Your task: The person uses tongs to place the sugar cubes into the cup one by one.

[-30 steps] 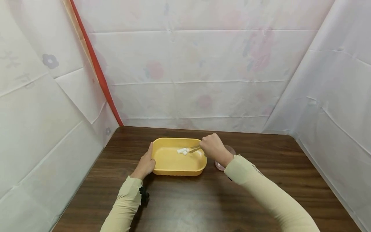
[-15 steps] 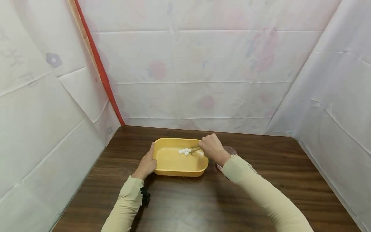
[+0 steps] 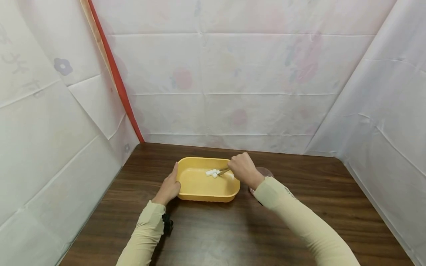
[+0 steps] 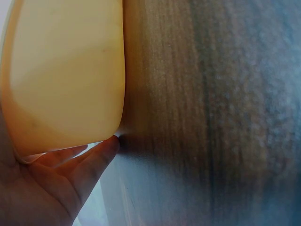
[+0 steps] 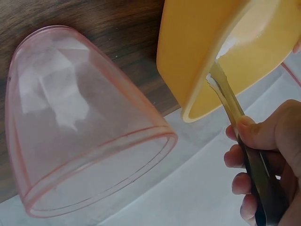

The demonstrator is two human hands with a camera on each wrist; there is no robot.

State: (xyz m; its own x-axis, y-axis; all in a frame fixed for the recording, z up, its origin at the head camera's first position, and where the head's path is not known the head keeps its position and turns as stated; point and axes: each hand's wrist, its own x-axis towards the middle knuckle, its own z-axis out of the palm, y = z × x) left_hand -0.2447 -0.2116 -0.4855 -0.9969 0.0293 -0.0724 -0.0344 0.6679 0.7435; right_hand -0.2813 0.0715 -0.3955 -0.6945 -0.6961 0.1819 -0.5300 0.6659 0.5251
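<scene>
White cubes [image 3: 212, 173] sit in yellow tray [image 3: 196, 186] | tongs [image 5: 230, 101] at cubes, right hand's [image 3: 244, 170] fingers curled round them | left hand's [image 3: 168, 187] fingers nearly straight against tray end | clear pink cup [image 5: 61, 155] beside tray on desk [image 3: 206, 236]

I'm at a dark brown wood-grain bench [image 3: 206, 231], shiny near me; on it sit a yellow tray [image 3: 206, 198] and, just right of it, a pinkish clear cup [image 5: 75, 113], upright.

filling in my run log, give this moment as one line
left hand: holds tray, left end | right hand: grips tongs | tongs: tips by white cubes in tray | cup: upright, right of tray
</scene>
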